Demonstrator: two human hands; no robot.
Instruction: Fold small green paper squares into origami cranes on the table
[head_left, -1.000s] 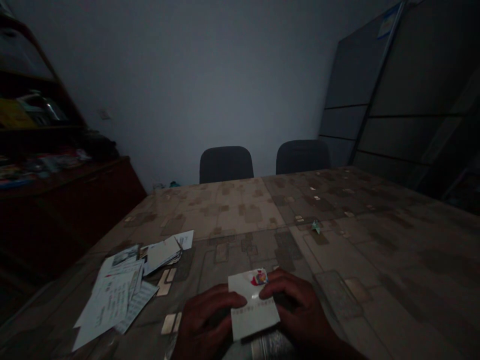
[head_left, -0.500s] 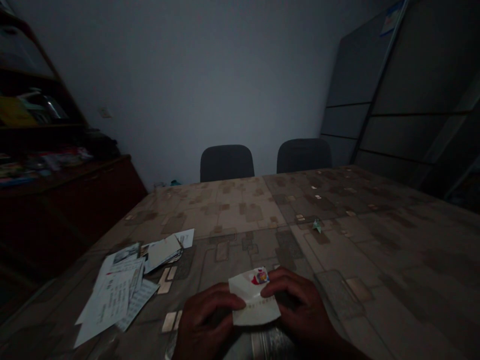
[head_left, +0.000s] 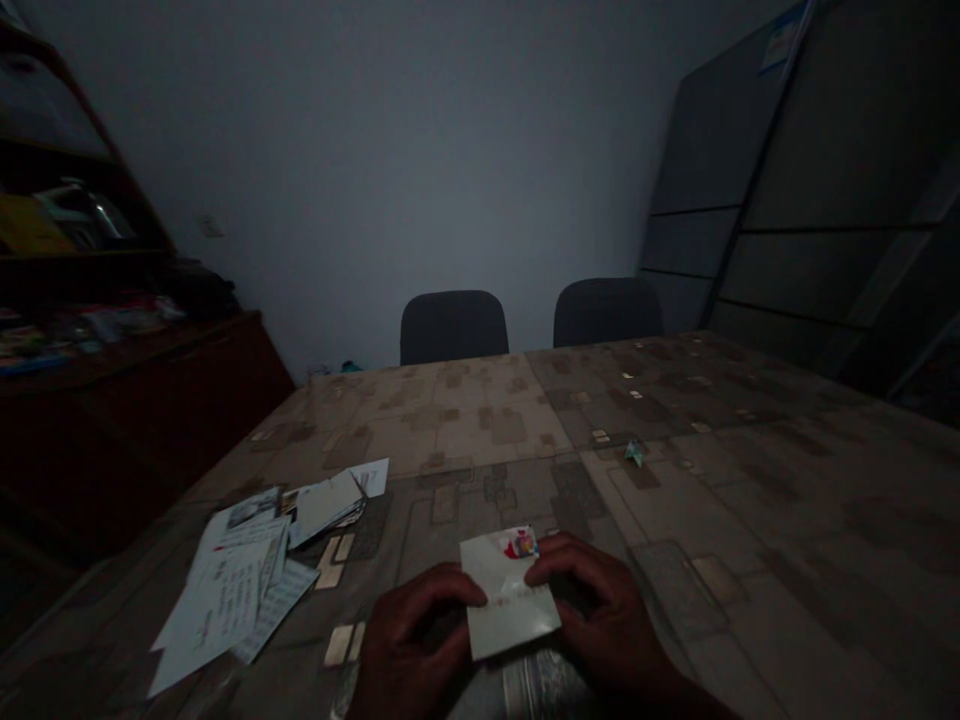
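Observation:
A small pale paper (head_left: 510,615) with a colourful printed patch at its upper right corner is held between both hands, near the table's front edge. My left hand (head_left: 420,635) grips its left edge, the thumb or finger tip resting on the face. On the right edge, my right hand (head_left: 600,610) pinches the paper in the same way, just under the coloured patch. Faint creases or print cross the middle of the sheet. The fingers behind the paper are hidden.
Loose printed sheets (head_left: 225,600) and a stack of cards (head_left: 326,507) lie left on the patterned table (head_left: 480,400). A small green folded piece (head_left: 634,453) stands at right. Two dark chairs (head_left: 454,325) are behind the table; a shelf cabinet (head_left: 135,420) is left.
The paper has tilted slightly in my hands, and its lower edge now reaches a little further down. Both hands have barely moved; the things on the table are unchanged.

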